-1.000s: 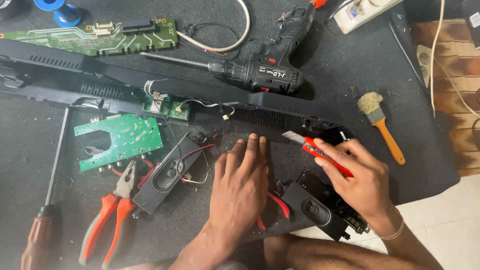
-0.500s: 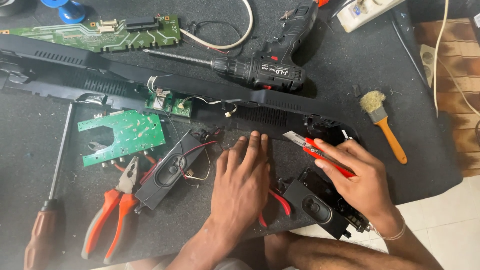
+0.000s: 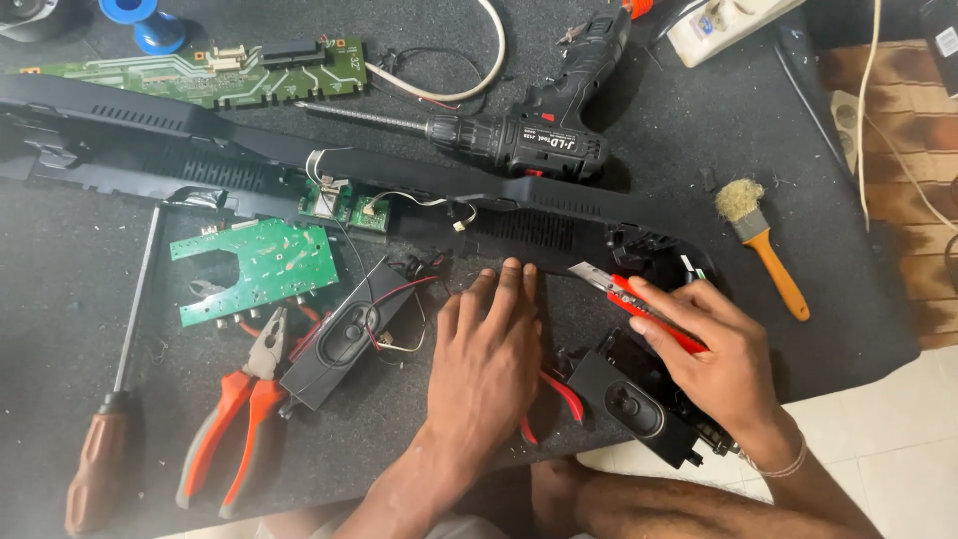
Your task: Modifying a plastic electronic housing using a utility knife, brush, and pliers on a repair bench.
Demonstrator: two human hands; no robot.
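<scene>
Here, the layout by label:

Knife: a red utility knife lies in the right hand, blade tip pointing up and left toward the long black plastic panel.
Long axis: the knife runs diagonally, from the palm at lower right to the blade at upper left, just short of the panel's vented strip.
Right grip: closed around the red handle, forefinger laid along its top.
Left hand: flat, fingers together and stretched out, pressing on the desk beside the panel's lower edge; it grasps nothing.
Nearer hand: the right, its blade almost at the panel.
Near front edge: a black speaker under the right wrist, red-handled cutters partly under the left palm.
</scene>
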